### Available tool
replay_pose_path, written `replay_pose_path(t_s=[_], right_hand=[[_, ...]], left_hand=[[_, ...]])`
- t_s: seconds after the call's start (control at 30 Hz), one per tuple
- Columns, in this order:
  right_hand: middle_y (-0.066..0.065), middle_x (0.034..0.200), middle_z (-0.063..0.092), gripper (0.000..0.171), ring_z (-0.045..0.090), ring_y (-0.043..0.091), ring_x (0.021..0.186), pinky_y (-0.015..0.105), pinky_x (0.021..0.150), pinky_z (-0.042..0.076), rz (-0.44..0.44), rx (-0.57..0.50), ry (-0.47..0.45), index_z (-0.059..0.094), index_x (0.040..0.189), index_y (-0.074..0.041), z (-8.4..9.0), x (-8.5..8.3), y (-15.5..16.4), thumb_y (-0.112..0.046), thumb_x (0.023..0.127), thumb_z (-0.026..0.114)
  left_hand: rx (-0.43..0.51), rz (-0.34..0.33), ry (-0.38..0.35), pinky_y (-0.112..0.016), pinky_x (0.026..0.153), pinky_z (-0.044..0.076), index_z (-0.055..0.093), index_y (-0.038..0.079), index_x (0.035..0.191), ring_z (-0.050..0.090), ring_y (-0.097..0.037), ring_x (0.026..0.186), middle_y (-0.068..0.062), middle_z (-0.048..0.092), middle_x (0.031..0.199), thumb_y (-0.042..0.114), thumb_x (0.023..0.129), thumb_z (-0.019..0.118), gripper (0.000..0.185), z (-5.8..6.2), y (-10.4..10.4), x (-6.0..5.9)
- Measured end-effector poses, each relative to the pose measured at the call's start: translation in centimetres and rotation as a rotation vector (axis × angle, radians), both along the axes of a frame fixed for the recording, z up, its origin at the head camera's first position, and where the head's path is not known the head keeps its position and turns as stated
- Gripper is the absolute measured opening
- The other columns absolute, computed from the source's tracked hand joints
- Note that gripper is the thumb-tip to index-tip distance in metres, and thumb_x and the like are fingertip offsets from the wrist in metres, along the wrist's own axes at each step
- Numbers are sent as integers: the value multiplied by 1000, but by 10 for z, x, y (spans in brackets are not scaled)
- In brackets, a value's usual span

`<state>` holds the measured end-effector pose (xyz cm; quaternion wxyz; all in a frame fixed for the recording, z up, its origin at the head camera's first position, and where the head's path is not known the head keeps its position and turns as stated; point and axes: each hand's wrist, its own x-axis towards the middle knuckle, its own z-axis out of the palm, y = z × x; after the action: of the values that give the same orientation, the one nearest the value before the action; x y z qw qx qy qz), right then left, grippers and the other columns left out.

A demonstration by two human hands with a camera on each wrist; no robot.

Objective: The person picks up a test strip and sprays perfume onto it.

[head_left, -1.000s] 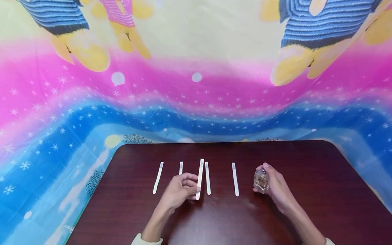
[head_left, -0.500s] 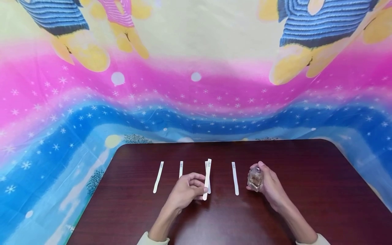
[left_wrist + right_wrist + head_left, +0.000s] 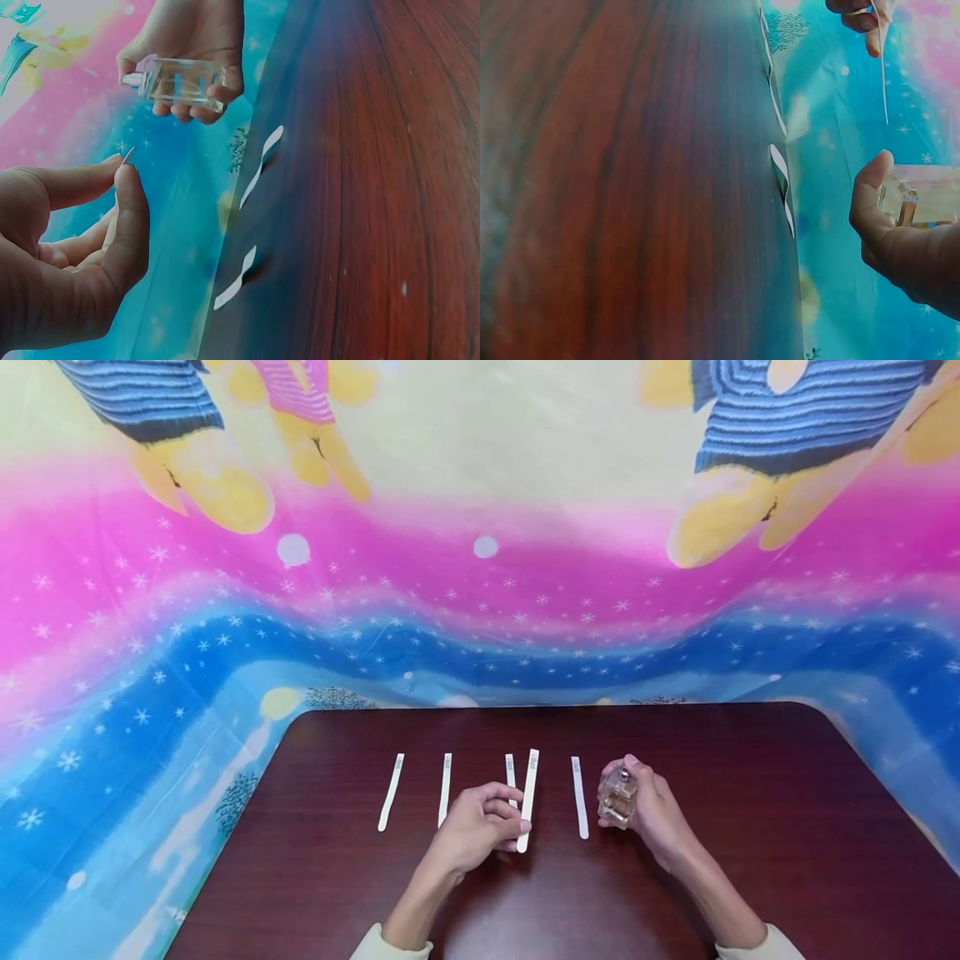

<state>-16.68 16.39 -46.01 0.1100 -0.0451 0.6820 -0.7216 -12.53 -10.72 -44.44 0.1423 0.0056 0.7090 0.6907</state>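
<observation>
Between thumb and fingers, my left hand (image 3: 476, 831) pinches a white paper scent strip (image 3: 528, 797), held upright above the table with printing at its top end. In the right wrist view the strip (image 3: 883, 75) shows edge-on as a thin line. My right hand (image 3: 660, 818) grips a clear glass perfume bottle (image 3: 617, 800) with pale liquid inside. Its thumb lies at the spray top (image 3: 133, 79), which points toward the strip's side in the head view. A gap separates bottle and strip. Part of one strip (image 3: 511, 768) on the table is hidden behind my left fingers.
Several more white strips lie in a row on the dark wooden table (image 3: 750, 793), among them one at the far left (image 3: 391, 793) and one (image 3: 579, 797) between the hands. A colourful printed cloth (image 3: 480, 610) hangs behind the table's back edge.
My left hand has carried its strip rightward, past one of the strips on the table. My right hand has brought the bottle slightly left, so the two are closer together.
</observation>
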Motion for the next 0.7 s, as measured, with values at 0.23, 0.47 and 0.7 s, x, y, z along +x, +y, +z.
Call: replay_pose_path(t_s=[0.23,0.47,0.7], right_hand=[[9,86,65,47,67,21,73,46,67,68,-51,98,0,60,111,-7,1,-5,-4,-42,118,31],[11,81,63,49,64,21,70,44,63,66,-59,171,21,58,114,0,1,-9,-7,-42,118,32],[11,81,62,51,65,22,68,43,61,66,-69,227,21,58,116,2,4,-14,-10,-43,118,33]], left_hand=[[2,-11,11,-42,69,70,68,-5,124,71,-12,71,-12,75,92,-5,90,77,36,1,13,-1],[23,-28,11,-37,67,69,69,-6,122,70,-11,70,-7,73,85,-6,89,78,34,0,29,-2],[49,-25,2,-38,66,69,70,-5,118,70,-12,68,-5,72,83,-7,88,78,32,1,40,-1]])
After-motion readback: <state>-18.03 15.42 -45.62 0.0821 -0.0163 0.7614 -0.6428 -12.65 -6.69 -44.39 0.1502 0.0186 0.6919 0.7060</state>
